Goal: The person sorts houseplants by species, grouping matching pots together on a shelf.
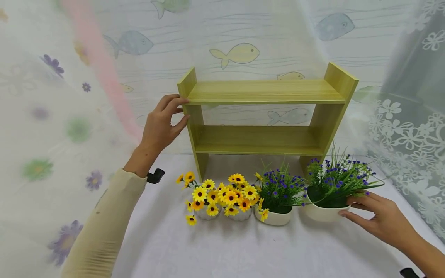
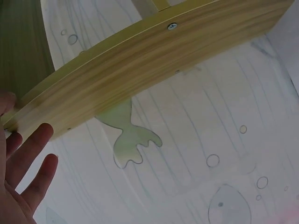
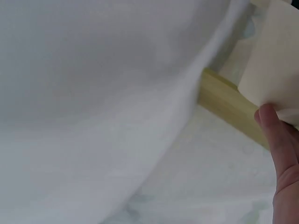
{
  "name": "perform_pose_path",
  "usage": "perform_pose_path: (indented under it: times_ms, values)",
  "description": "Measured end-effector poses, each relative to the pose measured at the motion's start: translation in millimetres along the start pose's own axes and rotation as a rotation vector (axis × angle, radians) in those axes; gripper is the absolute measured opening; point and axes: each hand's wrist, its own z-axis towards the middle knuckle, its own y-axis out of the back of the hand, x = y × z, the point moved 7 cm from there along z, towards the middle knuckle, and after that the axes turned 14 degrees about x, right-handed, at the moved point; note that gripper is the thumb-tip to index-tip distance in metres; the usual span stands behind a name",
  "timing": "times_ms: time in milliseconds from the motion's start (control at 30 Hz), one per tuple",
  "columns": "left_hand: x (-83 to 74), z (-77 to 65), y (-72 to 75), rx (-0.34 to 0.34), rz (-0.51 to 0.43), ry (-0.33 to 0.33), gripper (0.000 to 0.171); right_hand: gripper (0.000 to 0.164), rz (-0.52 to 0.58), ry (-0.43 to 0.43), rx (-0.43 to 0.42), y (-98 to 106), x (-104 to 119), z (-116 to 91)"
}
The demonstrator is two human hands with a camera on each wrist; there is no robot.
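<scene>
A pale wooden two-tier shelf (image 1: 262, 139) stands at the back of the white-covered table. My left hand (image 1: 162, 122) grips its left side panel near the upper board, thumb and index fingertip at the front edge. In the left wrist view, fingers (image 2: 30, 156) lie by the panel's outer face. With my right hand (image 1: 384, 216) I hold a cream oval pot (image 1: 321, 213) of purple flowers (image 1: 338, 173) by its right side, in front of the shelf's right leg. The right wrist view shows fingertips (image 3: 268, 114) against the pot's wall (image 3: 273, 60).
To the left of the held pot is a similar pot (image 1: 276, 219) with purple flowers. Beside it, two small white pots hold yellow daisies (image 1: 231, 197). Sheer curtains hang on both sides, and a fish-patterned cloth (image 1: 240, 53) covers the back.
</scene>
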Motion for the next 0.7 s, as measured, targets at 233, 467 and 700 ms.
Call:
perform_pose_path:
  times_ms: [233, 467, 700]
  values:
    - [-3.0, 4.2, -2.4, 0.022, -0.017, 0.029, 0.039, 0.053, -0.057, -0.004, -0.006, 24.9, -3.1, 11.0]
    - [-2.2, 4.3, -6.2, 0.058, 0.011, 0.041, 0.046, 0.068, -0.095, 0.013, -0.015, 47.5, -0.3, 25.5]
    - [-2.1, 3.7, -3.9, 0.060, 0.006, 0.043, 0.047, 0.077, -0.143, 0.023, -0.008, 72.0, 11.0, 48.6]
